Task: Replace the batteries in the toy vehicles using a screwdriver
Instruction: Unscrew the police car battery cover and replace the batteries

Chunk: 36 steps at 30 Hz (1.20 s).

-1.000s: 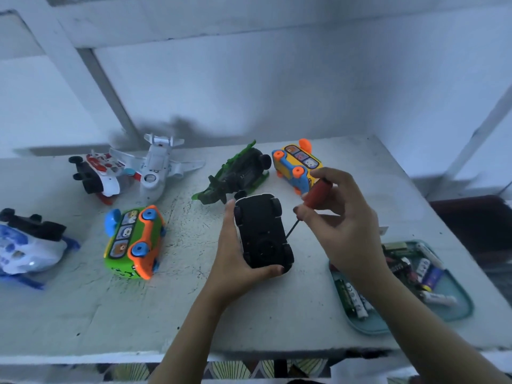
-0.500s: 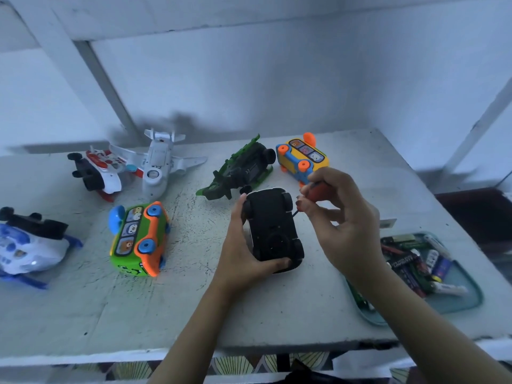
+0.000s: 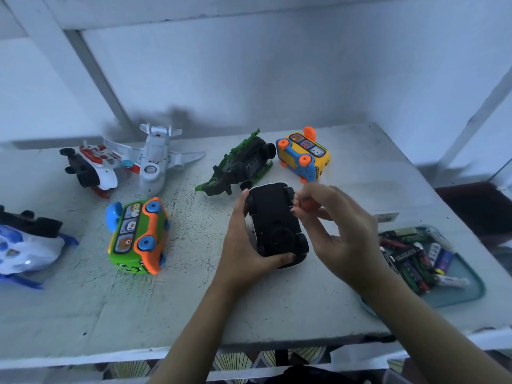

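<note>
- Screwdriver (image 3: 307,204): only a blurred red bit of handle shows between the right hand's (image 3: 340,231) fingers.
- Car (image 3: 273,217): near end lies under the left hand's (image 3: 243,253) thumb.
- Blue toy (image 3: 25,245): runs off the left edge.
- Batteries (image 3: 410,256): labels too small to read.

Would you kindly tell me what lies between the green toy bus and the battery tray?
In the head view, the upturned black toy car, held by the left hand, and the right hand pinching the screwdriver lie between them.
</note>
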Tool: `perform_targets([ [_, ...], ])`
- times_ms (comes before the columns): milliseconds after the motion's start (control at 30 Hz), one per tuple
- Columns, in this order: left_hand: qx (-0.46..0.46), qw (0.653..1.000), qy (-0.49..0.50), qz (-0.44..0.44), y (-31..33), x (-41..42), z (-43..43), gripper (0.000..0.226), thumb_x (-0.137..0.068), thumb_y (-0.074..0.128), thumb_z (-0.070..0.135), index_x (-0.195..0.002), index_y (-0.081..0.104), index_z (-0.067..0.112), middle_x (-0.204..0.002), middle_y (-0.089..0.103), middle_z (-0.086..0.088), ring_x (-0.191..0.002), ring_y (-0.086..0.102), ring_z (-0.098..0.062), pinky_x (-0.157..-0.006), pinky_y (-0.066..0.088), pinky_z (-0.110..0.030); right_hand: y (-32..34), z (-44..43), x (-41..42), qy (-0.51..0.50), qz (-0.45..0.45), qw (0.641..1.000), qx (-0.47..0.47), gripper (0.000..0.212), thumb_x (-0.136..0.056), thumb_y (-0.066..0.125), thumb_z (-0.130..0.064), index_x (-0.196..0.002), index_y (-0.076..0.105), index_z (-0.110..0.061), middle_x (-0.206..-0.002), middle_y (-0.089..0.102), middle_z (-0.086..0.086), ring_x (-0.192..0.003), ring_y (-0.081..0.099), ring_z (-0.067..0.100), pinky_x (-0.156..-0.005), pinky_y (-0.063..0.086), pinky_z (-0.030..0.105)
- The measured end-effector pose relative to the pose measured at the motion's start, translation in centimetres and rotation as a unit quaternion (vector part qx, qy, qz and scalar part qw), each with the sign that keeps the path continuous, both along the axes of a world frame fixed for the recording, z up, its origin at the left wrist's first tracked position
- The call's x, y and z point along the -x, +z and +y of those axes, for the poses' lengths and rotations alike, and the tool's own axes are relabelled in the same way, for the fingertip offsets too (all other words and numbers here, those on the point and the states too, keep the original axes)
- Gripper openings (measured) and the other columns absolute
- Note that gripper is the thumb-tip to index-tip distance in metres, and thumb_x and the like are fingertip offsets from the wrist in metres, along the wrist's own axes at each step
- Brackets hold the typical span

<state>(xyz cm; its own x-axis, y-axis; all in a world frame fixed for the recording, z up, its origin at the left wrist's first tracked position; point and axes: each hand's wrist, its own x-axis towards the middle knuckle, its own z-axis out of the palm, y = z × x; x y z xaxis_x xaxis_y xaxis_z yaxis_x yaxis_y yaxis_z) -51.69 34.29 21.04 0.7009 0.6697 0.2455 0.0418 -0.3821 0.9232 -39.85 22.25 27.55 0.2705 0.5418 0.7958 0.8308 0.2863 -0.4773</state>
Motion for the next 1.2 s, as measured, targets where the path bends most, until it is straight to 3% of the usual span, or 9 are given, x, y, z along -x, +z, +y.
perform_targets([
  [133,0.013,1.000,-0.007,-0.007,-0.1,-0.1,0.0,0.120,-0.056,0.093,0.002,-0.150,0.021,0.014,-0.144,0.042,0.001,-0.136,0.042,-0.016,-0.108,0.042,-0.045,0.6,0.3,-0.2,0.012,0.060,0.998,0.010,0.034,-0.083,0.066,0.008,-0.108,0.058,-0.013,-0.093,0.061,0.002,-0.088,0.061,0.008,-0.079,0.056,0.022],
  [300,0.007,1.000,-0.009,-0.008,-0.1,-0.1,-0.1,0.119,-0.055,0.094,0.004,-0.150,0.022,0.013,-0.144,0.042,0.004,-0.134,0.041,-0.006,-0.106,0.040,-0.022,2.0,0.8,-1.3,-0.022,0.135,0.990,-0.028,0.023,-0.081,0.075,-0.009,-0.103,0.068,-0.012,-0.096,0.057,0.001,-0.083,0.065,0.016,-0.075,0.058,0.035],
  [400,-0.004,1.000,-0.003,-0.003,-0.2,-0.1,0.0,0.119,-0.055,0.094,0.016,-0.150,0.023,0.015,-0.144,0.042,-0.001,-0.137,0.040,-0.015,-0.111,0.038,-0.034,2.1,1.3,-1.7,-0.033,0.140,0.989,-0.034,0.016,-0.085,0.072,-0.008,-0.101,0.071,-0.010,-0.086,0.061,-0.003,-0.069,0.069,0.020,-0.070,0.056,0.044],
  [600,0.010,1.000,0.003,-0.002,-0.5,-0.3,0.1,0.120,-0.053,0.093,0.014,-0.150,0.022,0.011,-0.147,0.039,-0.004,-0.138,0.039,-0.020,-0.111,0.038,-0.047,3.4,1.6,-2.3,0.030,0.167,0.985,0.040,0.029,-0.088,0.061,0.001,-0.111,0.066,-0.015,-0.087,0.068,0.008,-0.065,0.070,0.015,-0.075,0.057,0.028],
  [733,0.004,1.000,0.000,0.004,-0.6,-0.2,0.2,0.122,-0.053,0.094,0.009,-0.151,0.021,0.011,-0.147,0.039,-0.005,-0.138,0.038,-0.017,-0.111,0.038,-0.040,4.2,1.7,-2.7,0.067,0.152,0.980,0.111,0.030,-0.089,0.053,-0.002,-0.115,0.064,-0.014,-0.086,0.067,0.006,-0.071,0.070,0.018,-0.081,0.056,0.030],
  [833,0.005,1.000,-0.004,0.006,-0.4,-0.2,0.1,0.122,-0.054,0.094,0.003,-0.151,0.020,0.010,-0.146,0.040,-0.005,-0.136,0.041,-0.016,-0.109,0.040,-0.037,4.6,2.0,-2.9,0.057,0.161,0.980,0.104,0.026,-0.086,0.066,-0.017,-0.112,0.069,-0.015,-0.097,0.066,0.006,-0.078,0.069,0.015,-0.085,0.056,0.035],
  [933,-0.005,1.000,0.002,0.017,-0.2,-0.2,0.1,0.126,-0.054,0.096,0.016,-0.152,0.017,0.014,-0.149,0.037,-0.003,-0.138,0.038,-0.015,-0.111,0.038,-0.041,4.8,2.2,-2.9,0.034,0.133,0.988,0.074,0.022,-0.080,0.076,-0.020,-0.102,0.073,-0.018,-0.093,0.063,0.008,-0.077,0.064,0.011,-0.087,0.049,0.020],
  [1100,-0.023,0.999,0.012,0.024,0.0,-0.1,0.0,0.125,-0.053,0.093,0.034,-0.152,0.018,0.018,-0.149,0.037,0.002,-0.140,0.034,-0.014,-0.114,0.034,-0.045,5.0,2.4,-2.2,0.001,0.113,0.991,0.075,0.028,-0.083,0.071,-0.017,-0.111,0.071,-0.014,-0.080,0.070,-0.004,-0.071,0.067,0.007,-0.099,0.044,0.050],
  [1200,-0.022,1.000,0.008,0.017,0.0,-0.1,-0.1,0.121,-0.053,0.093,0.025,-0.150,0.022,0.014,-0.146,0.041,0.001,-0.138,0.038,-0.014,-0.113,0.035,-0.037,4.9,2.2,-2.5,0.018,0.093,0.991,0.098,0.027,-0.088,0.064,-0.010,-0.114,0.068,-0.016,-0.088,0.070,-0.009,-0.069,0.069,0.008,-0.096,0.046,0.024],
])
